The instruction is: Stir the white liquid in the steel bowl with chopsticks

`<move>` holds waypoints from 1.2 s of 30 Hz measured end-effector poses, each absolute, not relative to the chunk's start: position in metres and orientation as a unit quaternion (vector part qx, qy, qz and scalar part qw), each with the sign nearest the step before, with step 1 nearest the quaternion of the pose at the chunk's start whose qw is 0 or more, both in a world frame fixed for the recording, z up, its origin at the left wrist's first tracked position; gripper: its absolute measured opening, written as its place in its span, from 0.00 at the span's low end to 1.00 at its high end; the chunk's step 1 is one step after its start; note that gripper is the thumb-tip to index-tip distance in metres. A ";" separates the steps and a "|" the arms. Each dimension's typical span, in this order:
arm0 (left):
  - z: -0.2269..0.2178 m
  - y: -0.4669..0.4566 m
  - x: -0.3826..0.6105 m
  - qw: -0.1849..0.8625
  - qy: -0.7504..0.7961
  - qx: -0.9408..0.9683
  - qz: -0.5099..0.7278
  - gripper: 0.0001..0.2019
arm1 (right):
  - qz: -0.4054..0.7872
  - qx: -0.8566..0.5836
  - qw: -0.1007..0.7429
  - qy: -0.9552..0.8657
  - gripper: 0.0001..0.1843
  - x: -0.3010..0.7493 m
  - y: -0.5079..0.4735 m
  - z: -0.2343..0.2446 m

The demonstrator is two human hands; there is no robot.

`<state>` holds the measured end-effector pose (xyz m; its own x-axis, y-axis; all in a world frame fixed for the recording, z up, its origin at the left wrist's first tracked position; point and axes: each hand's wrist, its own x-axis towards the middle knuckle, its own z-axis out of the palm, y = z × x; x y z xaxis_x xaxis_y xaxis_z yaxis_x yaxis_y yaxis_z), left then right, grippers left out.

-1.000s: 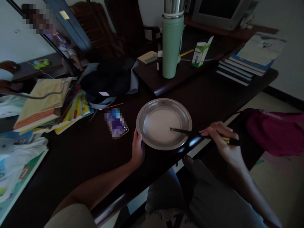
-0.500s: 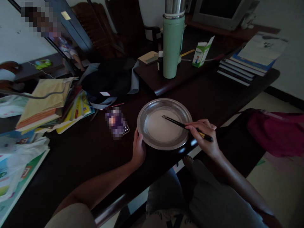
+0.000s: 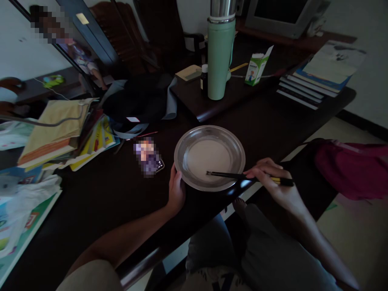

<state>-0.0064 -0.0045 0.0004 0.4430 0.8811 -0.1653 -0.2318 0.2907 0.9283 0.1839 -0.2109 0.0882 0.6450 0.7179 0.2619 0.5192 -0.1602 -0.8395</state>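
Observation:
A round metal bowl (image 3: 179,145) stands near the front edge of the dark table (image 3: 145,206), with a pale, whitish mixture (image 3: 207,157) in its bottom. My left hand (image 3: 176,188) grips the bowl's left rim, thumb on the near side. In my right hand (image 3: 273,178) is a pair of black chopsticks (image 3: 227,175), held to the right of the bowl. Their tips reach over the rim to the near part of the mixture; whether they dip into it I cannot tell. A phone (image 3: 148,155) lies left of the bowl.
Behind the bowl stand a tall green thermos (image 3: 220,60), a small dark bottle (image 3: 204,79) and a green-white box (image 3: 257,68). Books (image 3: 315,87) are stacked at the right, papers (image 3: 57,125) and a black bag (image 3: 139,99) at the left. A person (image 3: 85,60) is at the far left.
My right hand has moved right and toward me, bringing the chopstick tips from the far middle of the bowl to its near side. My left hand stays on the rim.

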 end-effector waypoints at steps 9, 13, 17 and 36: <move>0.000 -0.004 -0.007 0.719 0.358 0.460 0.380 0.25 | 0.014 -0.779 0.471 -0.414 0.13 0.185 -0.178 0.060; -0.002 -0.004 -0.007 0.724 0.355 0.449 0.385 0.26 | -0.037 -0.803 0.460 -0.377 0.14 0.191 -0.195 0.071; -0.001 -0.004 -0.006 0.727 0.349 0.448 0.386 0.27 | -0.003 -0.794 0.500 -0.346 0.13 0.195 -0.215 0.087; -0.003 -0.004 -0.007 0.716 0.351 0.463 0.389 0.25 | 0.006 -0.791 0.459 -0.405 0.13 0.185 -0.179 0.065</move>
<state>-0.0067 -0.0040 -0.0026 0.4518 0.8806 -0.1426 -0.2316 0.2702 0.9346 0.1846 -0.1787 0.0655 0.6727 0.6456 0.3616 0.6345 -0.2519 -0.7307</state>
